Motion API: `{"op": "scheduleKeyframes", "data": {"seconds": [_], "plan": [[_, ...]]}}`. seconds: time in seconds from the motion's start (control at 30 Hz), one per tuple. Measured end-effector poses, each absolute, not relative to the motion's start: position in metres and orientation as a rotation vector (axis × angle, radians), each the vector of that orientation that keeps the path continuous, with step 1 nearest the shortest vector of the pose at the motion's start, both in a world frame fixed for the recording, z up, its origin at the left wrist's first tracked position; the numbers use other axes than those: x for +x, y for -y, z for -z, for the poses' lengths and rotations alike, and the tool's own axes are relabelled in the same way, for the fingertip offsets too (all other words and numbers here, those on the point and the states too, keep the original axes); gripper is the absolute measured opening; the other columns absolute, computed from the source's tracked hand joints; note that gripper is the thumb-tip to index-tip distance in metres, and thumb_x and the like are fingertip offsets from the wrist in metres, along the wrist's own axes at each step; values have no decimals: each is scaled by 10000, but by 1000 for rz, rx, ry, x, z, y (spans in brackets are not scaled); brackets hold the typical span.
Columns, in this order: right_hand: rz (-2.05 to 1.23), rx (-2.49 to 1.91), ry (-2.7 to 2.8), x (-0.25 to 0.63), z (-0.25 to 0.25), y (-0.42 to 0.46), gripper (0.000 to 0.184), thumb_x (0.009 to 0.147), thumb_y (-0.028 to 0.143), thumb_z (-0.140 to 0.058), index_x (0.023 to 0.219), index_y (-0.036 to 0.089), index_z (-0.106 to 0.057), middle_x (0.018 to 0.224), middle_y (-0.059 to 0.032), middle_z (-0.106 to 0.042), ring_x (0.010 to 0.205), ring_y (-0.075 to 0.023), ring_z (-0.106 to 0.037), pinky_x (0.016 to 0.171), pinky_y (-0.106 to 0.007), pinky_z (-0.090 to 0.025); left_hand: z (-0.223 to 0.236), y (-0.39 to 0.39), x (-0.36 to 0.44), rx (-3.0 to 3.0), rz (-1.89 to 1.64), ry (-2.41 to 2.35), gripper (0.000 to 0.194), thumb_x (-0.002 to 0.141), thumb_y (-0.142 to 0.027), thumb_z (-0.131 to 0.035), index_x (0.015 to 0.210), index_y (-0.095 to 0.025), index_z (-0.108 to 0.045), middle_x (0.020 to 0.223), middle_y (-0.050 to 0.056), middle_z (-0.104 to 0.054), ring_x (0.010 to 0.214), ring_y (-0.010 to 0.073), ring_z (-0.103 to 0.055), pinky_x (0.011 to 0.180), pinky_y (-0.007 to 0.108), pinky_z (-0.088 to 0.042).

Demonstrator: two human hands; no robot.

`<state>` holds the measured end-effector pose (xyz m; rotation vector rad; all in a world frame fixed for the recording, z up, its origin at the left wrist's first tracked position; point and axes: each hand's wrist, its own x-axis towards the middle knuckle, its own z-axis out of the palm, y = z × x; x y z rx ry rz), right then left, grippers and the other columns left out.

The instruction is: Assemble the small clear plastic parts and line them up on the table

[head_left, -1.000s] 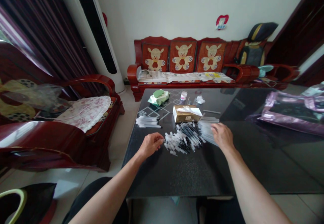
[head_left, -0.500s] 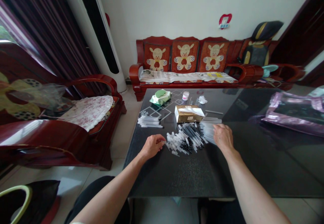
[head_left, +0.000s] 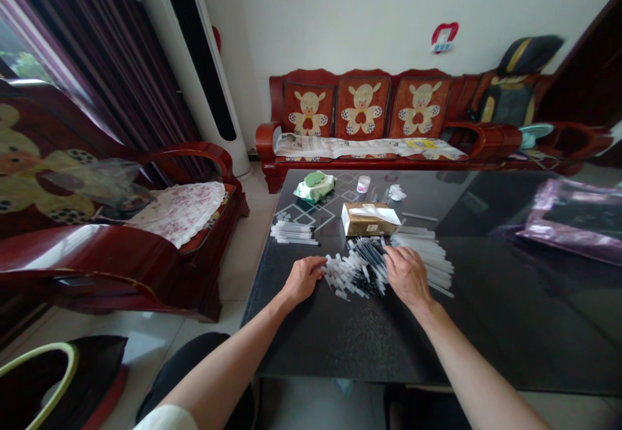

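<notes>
On the dark table (head_left: 340,346) are a tissue box (head_left: 358,225), a pack of wipes (head_left: 313,189), a small tub (head_left: 363,184) and a crumpled tissue (head_left: 397,192); a purple-edged bag (head_left: 547,223) lies toward the right. Behind stands a wooden sofa (head_left: 267,135) with bear cushions (head_left: 364,107). At left, a floral cloth (head_left: 182,213) covers an armchair seat (head_left: 232,197), near a curtain (head_left: 111,48).

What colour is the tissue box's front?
The tissue box has a golden-brown front, seen in the head view.
</notes>
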<state>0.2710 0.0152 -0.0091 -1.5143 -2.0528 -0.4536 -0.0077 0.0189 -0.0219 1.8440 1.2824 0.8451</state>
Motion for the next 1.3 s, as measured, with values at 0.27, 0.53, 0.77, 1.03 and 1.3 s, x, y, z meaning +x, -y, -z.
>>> {"op": "scheduleKeyframes", "data": {"seconds": [0.27,0.53,0.77,1.03,1.3], "plan": [[438,-1487,2007,270,5,-12,266,926,199,-435,1063,116,-647,884,-99,-659,853,-230,-552,834,-344,-402,21,-32,-23,2215,-843,-1454,395,827,-84,-488,1193,-157,-615,1202,102,-641,1117,205,-591,992,327,-445],[418,-1482,2013,268,5,-10,267,925,200,-432,1063,126,-649,877,-102,-662,854,-235,-561,823,-352,-412,32,-48,-44,2386,-438,-1768,527,889,-213,-492,1403,-137,-404,1497,156,-356,1385,302,-307,1097,463,-286],[408,-1468,2009,267,6,-10,272,928,204,-423,1066,127,-644,873,-106,-657,861,-233,-562,819,-353,-409,19,-41,-43,2454,-392,-1822,401,889,-211,-496,1289,-185,-515,1205,121,-575,1131,244,-522,988,368,-362],[353,-1429,2000,261,5,-7,272,933,219,-417,1053,139,-647,866,-106,-662,843,-237,-570,818,-363,-419,7,-38,-44,2413,-295,-1845,144,890,-178,-480,917,-190,-621,999,78,-595,963,219,-551,866,334,-402],[-553,-1403,1822,222,6,14,348,934,422,-416,837,194,-660,722,-66,-687,604,-183,-627,582,-295,-471,-5,-21,-24,2570,-615,-1375,120,924,-221,-475,957,-210,-589,870,41,-624,860,192,-583,946,345,-380]]}}
